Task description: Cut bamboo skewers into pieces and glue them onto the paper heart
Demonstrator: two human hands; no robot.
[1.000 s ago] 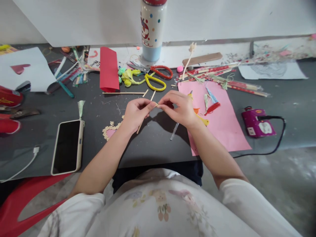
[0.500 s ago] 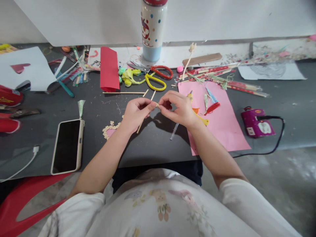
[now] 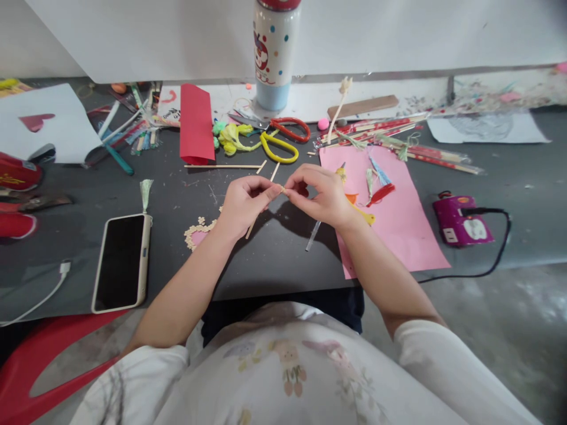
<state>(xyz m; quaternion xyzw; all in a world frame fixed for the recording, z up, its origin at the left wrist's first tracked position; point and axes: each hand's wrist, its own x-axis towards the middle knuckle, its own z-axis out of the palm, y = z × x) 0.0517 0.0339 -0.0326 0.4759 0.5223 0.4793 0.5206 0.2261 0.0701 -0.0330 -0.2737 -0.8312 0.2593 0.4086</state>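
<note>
A tiny beige piece (image 3: 283, 189), too small to make out well, is pinched between the thumbs and index fingertips of my left hand (image 3: 245, 203) and my right hand (image 3: 322, 195). The fingertips of both hands almost meet around it. Beneath my left hand a thin wooden stick (image 3: 275, 172) lies slanted on the table, its middle hidden. Left of that wrist is a pink heart (image 3: 198, 238) edged with small beige bits, partly covered by the forearm. A narrow clear strip (image 3: 312, 236) lies below my right hand.
Scissors (image 3: 280, 147) with red and yellow handles lie beyond my hands, near a bottle (image 3: 273, 65) and a folded red card (image 3: 196, 124). Pink paper (image 3: 398, 236) with tassels is at right, beside a purple box (image 3: 463, 221) with a cable. A phone (image 3: 119, 262) lies at left.
</note>
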